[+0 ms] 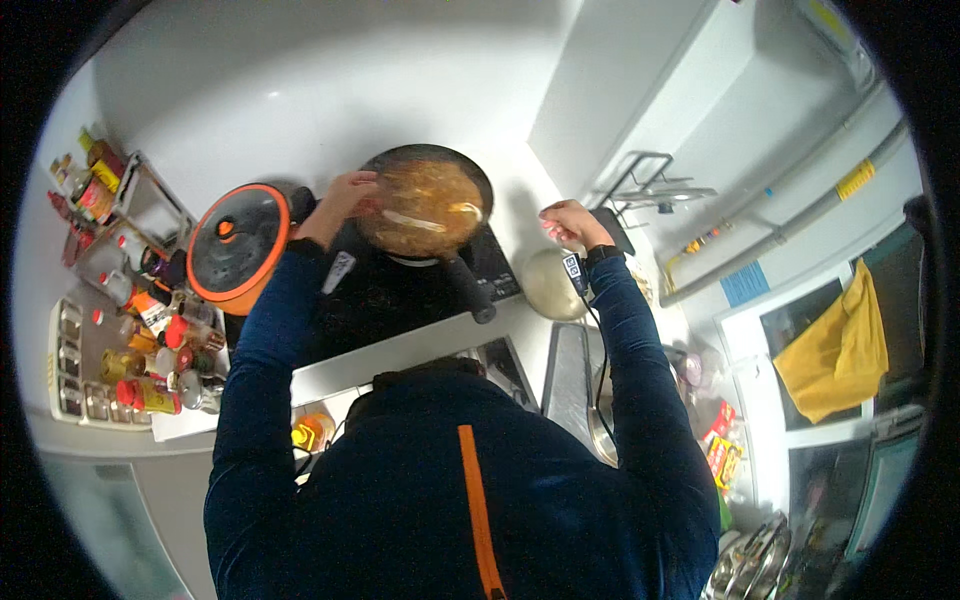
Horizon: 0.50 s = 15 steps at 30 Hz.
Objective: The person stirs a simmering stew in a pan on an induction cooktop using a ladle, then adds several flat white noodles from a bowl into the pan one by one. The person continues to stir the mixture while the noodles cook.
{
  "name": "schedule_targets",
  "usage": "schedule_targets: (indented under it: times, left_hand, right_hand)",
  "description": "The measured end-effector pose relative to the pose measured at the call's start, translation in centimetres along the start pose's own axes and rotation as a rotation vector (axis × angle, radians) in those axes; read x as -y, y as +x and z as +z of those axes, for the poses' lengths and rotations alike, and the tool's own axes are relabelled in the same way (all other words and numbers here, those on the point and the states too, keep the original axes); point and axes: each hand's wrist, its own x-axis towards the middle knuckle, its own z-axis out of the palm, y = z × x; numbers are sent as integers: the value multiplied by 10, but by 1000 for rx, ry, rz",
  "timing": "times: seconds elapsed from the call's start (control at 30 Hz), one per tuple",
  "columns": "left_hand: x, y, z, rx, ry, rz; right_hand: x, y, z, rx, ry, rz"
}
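Observation:
A dark frying pan (pixel 488 178) with brown, wet-looking food (pixel 430 200) stands on the black cooktop (pixel 345 300), its handle (pixel 470 290) pointing toward me. Over the pan's left edge is my left hand (pixel 348 197); its fingertips are blurred against the food, and I cannot see whether they hold anything. My right hand (pixel 570 223) is to the right of the pan, above a pale metal bowl (pixel 552 285). Its fingers are curled together in a pinch, and whatever may be between them is too small to make out.
An orange-rimmed glass lid (pixel 238 243) covers an orange pot at left. Several seasoning bottles and jars (pixel 185 335) crowd the far left. A wire rack (pixel 650 180) with a lid stands at right, and a yellow cloth (pixel 838 350) hangs farther right.

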Motion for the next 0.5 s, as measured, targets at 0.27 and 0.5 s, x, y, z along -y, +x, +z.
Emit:
schedule_targets:
  times: [0.27,0.5]
  left_hand:
    - [-25,-52,20,-31,-209,-44]
    - [-6,-76,45,3,-396,-93]
  right_hand:
    - [-142,-3,-17,15,-977,-111]
    - [-167,-18,30,-135,-1304,-197]
